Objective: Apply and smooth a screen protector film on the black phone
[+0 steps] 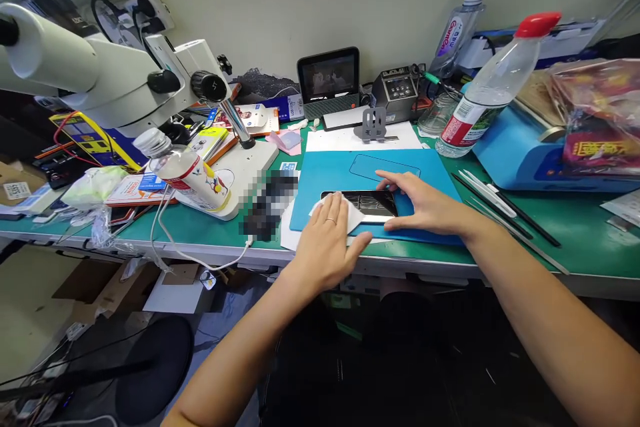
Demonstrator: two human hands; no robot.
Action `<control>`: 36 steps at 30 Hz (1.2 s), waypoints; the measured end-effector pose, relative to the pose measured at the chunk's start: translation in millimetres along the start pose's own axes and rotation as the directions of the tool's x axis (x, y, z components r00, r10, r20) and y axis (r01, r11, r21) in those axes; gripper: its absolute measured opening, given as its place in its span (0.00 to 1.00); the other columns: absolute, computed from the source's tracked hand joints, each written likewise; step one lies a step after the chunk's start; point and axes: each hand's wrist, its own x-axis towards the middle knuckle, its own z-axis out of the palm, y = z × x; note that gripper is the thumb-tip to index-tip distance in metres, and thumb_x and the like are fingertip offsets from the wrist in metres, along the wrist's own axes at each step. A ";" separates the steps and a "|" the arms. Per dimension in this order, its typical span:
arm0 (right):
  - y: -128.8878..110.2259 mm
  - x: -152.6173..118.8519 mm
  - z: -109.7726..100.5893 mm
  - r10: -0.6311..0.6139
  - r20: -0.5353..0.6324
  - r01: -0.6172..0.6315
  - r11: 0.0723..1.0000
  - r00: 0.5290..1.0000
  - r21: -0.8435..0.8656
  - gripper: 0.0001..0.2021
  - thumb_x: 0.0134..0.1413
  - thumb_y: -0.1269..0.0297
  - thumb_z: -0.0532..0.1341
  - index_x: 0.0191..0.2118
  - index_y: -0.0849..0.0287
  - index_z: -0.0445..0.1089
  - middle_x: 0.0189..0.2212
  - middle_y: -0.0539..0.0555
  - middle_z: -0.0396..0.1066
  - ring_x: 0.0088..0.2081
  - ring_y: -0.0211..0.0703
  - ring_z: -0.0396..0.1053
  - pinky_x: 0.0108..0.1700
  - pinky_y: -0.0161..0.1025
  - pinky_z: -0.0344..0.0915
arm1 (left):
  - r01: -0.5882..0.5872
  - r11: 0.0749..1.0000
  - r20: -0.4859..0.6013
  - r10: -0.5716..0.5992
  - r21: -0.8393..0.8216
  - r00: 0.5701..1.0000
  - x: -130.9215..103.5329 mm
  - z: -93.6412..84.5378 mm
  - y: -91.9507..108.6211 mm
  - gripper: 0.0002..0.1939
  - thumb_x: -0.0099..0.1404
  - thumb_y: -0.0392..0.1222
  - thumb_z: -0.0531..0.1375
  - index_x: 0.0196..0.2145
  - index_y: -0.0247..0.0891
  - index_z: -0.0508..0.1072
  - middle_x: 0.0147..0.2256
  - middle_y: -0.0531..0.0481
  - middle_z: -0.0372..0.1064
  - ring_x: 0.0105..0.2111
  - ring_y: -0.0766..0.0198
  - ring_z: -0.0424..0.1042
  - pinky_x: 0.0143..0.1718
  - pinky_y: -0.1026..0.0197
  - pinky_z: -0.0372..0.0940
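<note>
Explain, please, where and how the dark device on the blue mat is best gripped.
Probably grip the device by its opposite long edges, from the right: it lies flat, its left part largely hidden beneath the left hand and white wipe.

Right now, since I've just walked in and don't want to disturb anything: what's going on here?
Someone's left hand is laid flat on a white cloth over the left end of what looks like a phone, dark and glossy, on a blue mat. The right hand is spread around the other end; whether it grips is unclear. Tools lie to the right, and a microscope stands at the left.
</note>
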 end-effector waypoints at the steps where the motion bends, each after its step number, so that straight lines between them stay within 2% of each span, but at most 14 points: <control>1: 0.2 0.1 -0.4 -0.002 0.017 0.002 1.000 1.000 -0.010 0.52 0.42 0.35 0.69 0.70 0.53 0.56 0.55 0.62 0.72 0.54 0.64 0.68 0.57 0.62 0.66 | 0.014 1.000 0.017 -0.014 0.006 1.000 -3.6 -2.3 -5.9 0.41 0.77 0.61 0.36 0.70 0.20 0.51 0.72 0.29 0.41 0.73 0.47 0.40 0.72 0.46 0.44; 5: -0.7 0.3 -0.4 -0.009 0.017 0.009 0.999 1.000 -0.041 0.46 0.48 0.38 0.68 0.69 0.52 0.59 0.55 0.62 0.72 0.55 0.65 0.67 0.55 0.61 0.67 | 0.024 0.999 0.036 -0.024 0.023 0.999 -5.7 -4.5 -13.0 0.42 0.77 0.62 0.35 0.70 0.20 0.49 0.72 0.29 0.40 0.73 0.47 0.39 0.72 0.45 0.44; 9: -3.6 -0.2 2.0 -0.030 -0.016 0.029 0.998 0.999 -0.051 0.46 0.48 0.38 0.67 0.69 0.52 0.58 0.53 0.62 0.73 0.53 0.64 0.68 0.54 0.62 0.68 | 0.082 0.995 -0.006 -0.082 0.052 0.997 15.0 1.2 3.5 0.46 0.75 0.64 0.36 0.70 0.16 0.50 0.71 0.26 0.41 0.72 0.44 0.40 0.71 0.44 0.44; 11: -2.6 -0.8 3.7 -0.023 -0.043 0.022 0.999 0.999 -0.026 0.50 0.49 0.38 0.67 0.72 0.52 0.51 0.52 0.62 0.73 0.52 0.64 0.70 0.54 0.61 0.68 | 0.095 0.994 0.000 -0.095 0.048 0.995 32.2 4.1 17.5 0.46 0.75 0.65 0.35 0.69 0.15 0.51 0.71 0.26 0.43 0.72 0.43 0.42 0.71 0.46 0.44; 14: 3.9 -1.4 6.2 0.005 -0.065 -0.004 1.000 0.998 0.013 0.56 0.49 0.38 0.66 0.75 0.53 0.37 0.53 0.62 0.72 0.51 0.63 0.71 0.53 0.60 0.69 | 0.055 0.998 0.011 -0.055 0.013 0.998 56.3 7.5 38.8 0.48 0.74 0.67 0.34 0.69 0.16 0.53 0.70 0.27 0.47 0.72 0.44 0.45 0.71 0.47 0.46; 17: 11.1 -1.5 8.5 0.013 -0.063 -0.011 1.000 0.998 0.023 0.60 0.48 0.36 0.66 0.75 0.52 0.31 0.54 0.63 0.70 0.50 0.63 0.71 0.52 0.60 0.70 | 0.035 0.999 -0.011 -0.035 -0.011 0.999 66.2 10.6 51.9 0.51 0.73 0.69 0.34 0.69 0.16 0.52 0.70 0.27 0.47 0.72 0.44 0.45 0.70 0.47 0.47; 20: 12.5 -1.8 9.7 0.001 -0.083 0.001 1.000 0.997 0.014 0.62 0.46 0.35 0.67 0.75 0.52 0.29 0.55 0.62 0.68 0.49 0.62 0.71 0.51 0.59 0.70 | 0.010 1.000 -0.036 -0.011 -0.009 0.999 59.0 12.0 53.2 0.51 0.73 0.69 0.35 0.69 0.15 0.52 0.70 0.26 0.47 0.72 0.44 0.44 0.71 0.48 0.46; 23: 9.4 -1.9 9.3 0.002 -0.090 -0.002 1.000 0.996 -0.009 0.61 0.47 0.36 0.66 0.75 0.51 0.28 0.54 0.62 0.69 0.50 0.61 0.71 0.52 0.58 0.70 | -0.029 1.000 -0.050 0.029 0.004 0.998 42.6 10.4 43.8 0.50 0.73 0.69 0.36 0.69 0.16 0.53 0.70 0.27 0.47 0.72 0.44 0.44 0.71 0.49 0.45; 26: 7.1 -1.7 8.0 0.002 -0.066 -0.004 1.000 0.998 -0.027 0.59 0.49 0.37 0.66 0.75 0.51 0.30 0.53 0.62 0.69 0.52 0.60 0.70 0.55 0.59 0.69 | -0.045 0.999 -0.055 0.046 0.022 0.997 25.0 8.0 23.7 0.47 0.74 0.67 0.38 0.69 0.18 0.54 0.70 0.28 0.46 0.72 0.45 0.45 0.71 0.49 0.45; 30: 5.7 -2.0 6.3 0.025 -0.039 -0.027 0.998 0.999 -0.053 0.59 0.48 0.37 0.67 0.75 0.50 0.31 0.54 0.62 0.69 0.52 0.62 0.69 0.54 0.60 0.69 | 0.041 0.999 -0.058 -0.039 0.026 0.998 5.9 6.3 -8.5 0.44 0.76 0.64 0.40 0.69 0.19 0.51 0.71 0.28 0.42 0.72 0.44 0.42 0.71 0.45 0.46; 32: 3.9 -2.3 5.2 0.044 -0.037 -0.046 0.997 0.998 -0.058 0.59 0.48 0.36 0.67 0.75 0.50 0.31 0.55 0.63 0.69 0.52 0.62 0.70 0.53 0.60 0.70 | 0.047 0.999 -0.054 -0.045 0.026 0.998 -2.1 5.8 -17.9 0.42 0.76 0.62 0.40 0.70 0.19 0.49 0.72 0.28 0.40 0.72 0.43 0.40 0.70 0.43 0.46; 36: 0.1 -2.8 3.3 0.076 -0.030 -0.078 0.995 0.997 -0.069 0.59 0.48 0.36 0.66 0.75 0.50 0.31 0.54 0.62 0.71 0.50 0.62 0.71 0.51 0.59 0.72 | 0.009 0.999 -0.058 -0.006 0.041 0.998 -19.6 4.6 -16.7 0.40 0.77 0.59 0.41 0.70 0.20 0.50 0.71 0.28 0.41 0.72 0.44 0.39 0.70 0.41 0.46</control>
